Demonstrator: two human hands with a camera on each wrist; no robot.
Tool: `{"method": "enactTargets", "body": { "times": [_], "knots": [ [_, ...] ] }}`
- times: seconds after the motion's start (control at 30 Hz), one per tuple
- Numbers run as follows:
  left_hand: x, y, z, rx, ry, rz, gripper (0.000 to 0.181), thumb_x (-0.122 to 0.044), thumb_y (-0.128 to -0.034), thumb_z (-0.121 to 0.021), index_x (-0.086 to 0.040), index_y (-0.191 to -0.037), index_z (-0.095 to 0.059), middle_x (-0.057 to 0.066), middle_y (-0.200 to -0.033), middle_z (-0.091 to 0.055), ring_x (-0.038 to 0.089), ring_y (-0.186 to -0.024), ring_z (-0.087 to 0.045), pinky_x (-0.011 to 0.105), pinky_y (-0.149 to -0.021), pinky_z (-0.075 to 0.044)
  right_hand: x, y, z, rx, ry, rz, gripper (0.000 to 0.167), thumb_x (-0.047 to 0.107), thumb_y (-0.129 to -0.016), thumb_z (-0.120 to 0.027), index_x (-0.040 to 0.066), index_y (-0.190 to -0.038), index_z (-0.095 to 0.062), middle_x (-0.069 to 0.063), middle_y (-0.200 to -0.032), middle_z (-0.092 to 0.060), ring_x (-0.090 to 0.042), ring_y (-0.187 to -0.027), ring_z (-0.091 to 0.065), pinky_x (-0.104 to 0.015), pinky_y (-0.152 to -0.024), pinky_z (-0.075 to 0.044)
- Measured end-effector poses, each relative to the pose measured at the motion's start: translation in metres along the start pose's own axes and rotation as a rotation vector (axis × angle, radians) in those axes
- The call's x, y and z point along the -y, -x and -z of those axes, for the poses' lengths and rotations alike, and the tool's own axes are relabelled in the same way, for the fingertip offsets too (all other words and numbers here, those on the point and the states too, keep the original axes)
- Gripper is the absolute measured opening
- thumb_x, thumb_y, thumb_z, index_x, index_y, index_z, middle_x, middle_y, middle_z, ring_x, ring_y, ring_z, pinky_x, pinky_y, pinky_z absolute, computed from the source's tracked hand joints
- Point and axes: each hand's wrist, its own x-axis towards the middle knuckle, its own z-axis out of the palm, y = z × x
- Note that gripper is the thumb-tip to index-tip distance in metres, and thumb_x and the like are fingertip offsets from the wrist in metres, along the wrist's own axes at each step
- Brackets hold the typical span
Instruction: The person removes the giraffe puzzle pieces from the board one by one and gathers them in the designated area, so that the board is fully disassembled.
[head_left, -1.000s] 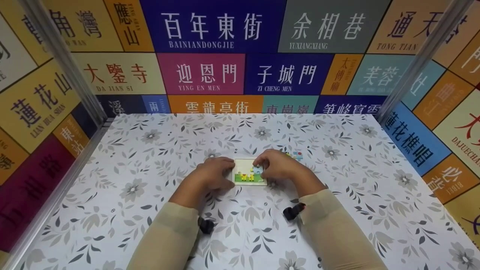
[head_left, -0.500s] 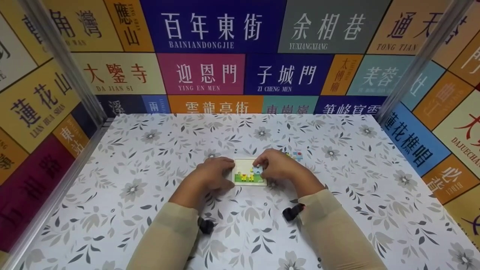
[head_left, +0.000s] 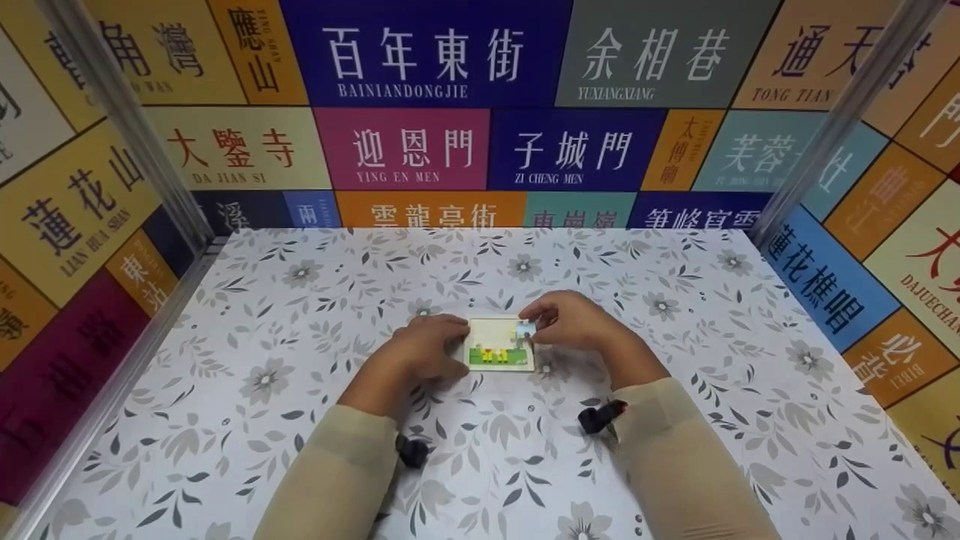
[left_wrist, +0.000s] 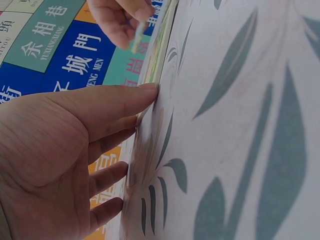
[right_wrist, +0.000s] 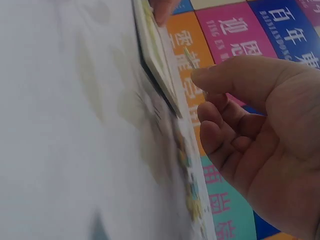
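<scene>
Puzzle piece: pinched in right hand, between thumb and fingertip; thin, knobbed. Puzzle board: left hand touching its edge, fingers loosely extended; rectangular, rimmed.

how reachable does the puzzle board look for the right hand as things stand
Probably yes: the right hand pinches a puzzle piece close to the puzzle board, nothing else appears in the way, and the left hand touches the opposite edge.
</scene>
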Motion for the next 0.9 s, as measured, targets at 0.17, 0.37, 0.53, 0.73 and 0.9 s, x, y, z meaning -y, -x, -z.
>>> {"method": "enactTargets", "body": {
  "times": [0.17,0.37,0.53,0.73,0.9],
  "knots": [
    [0.000,-0.001,-0.001,-0.003,0.005,0.006,0.073,-0.033,-0.0887,-0.085,-0.030,-0.156,-0.057,-0.011,-0.169,-0.046,0.036,-0.166,-0.025,0.062,-0.134,-0.021,-0.020,0.011,0.024,-0.034,-0.047,-0.035,0.045,0.013,-0.089,-0.082,0.017,-0.133,-0.076,-0.009,-0.126,-0.076,-0.024,-0.105,-0.068,-0.033,-0.079,-0.060],
    [0.000,-0.001,-0.002,-0.002,0.002,0.016,0.072,-0.034,-0.0895,-0.085,-0.032,-0.156,-0.057,-0.012,-0.170,-0.045,0.038,-0.167,-0.020,0.063,-0.134,-0.018,-0.048,0.026,0.047,-0.064,-0.069,-0.107,0.048,0.014,-0.089,-0.082,0.017,-0.136,-0.074,-0.013,-0.124,-0.075,-0.023,-0.103,-0.067,-0.030,-0.075,-0.057],
    [0.000,-0.001,-0.002,0.001,0.001,0.016,0.072,-0.035,-0.0899,-0.084,-0.032,-0.156,-0.057,-0.011,-0.170,-0.045,0.037,-0.167,-0.021,0.063,-0.134,-0.018,-0.068,0.036,0.060,-0.071,-0.067,-0.141,0.049,0.012,-0.091,-0.081,0.017,-0.139,-0.072,-0.015,-0.125,-0.073,-0.024,-0.105,-0.066,-0.032,-0.079,-0.058],
    [0.000,0.002,-0.002,-0.015,0.019,-0.007,0.073,-0.031,-0.0878,-0.086,-0.029,-0.155,-0.059,-0.011,-0.167,-0.048,0.034,-0.164,-0.029,0.060,-0.133,-0.025,-0.083,0.039,0.065,-0.050,-0.077,-0.138,0.050,0.011,-0.091,-0.080,0.017,-0.140,-0.071,-0.016,-0.134,-0.071,-0.021,-0.102,-0.064,-0.029,-0.081,-0.057],
    [0.000,0.001,-0.002,-0.018,0.037,0.017,0.072,-0.032,-0.0872,-0.086,-0.031,-0.154,-0.059,-0.013,-0.167,-0.048,0.032,-0.163,-0.031,0.059,-0.132,-0.027,-0.086,0.039,0.065,-0.046,-0.070,-0.141,0.051,0.012,-0.091,-0.082,0.016,-0.140,-0.071,-0.016,-0.139,-0.070,-0.020,-0.101,-0.063,-0.028,-0.083,-0.056]
  ]
}}
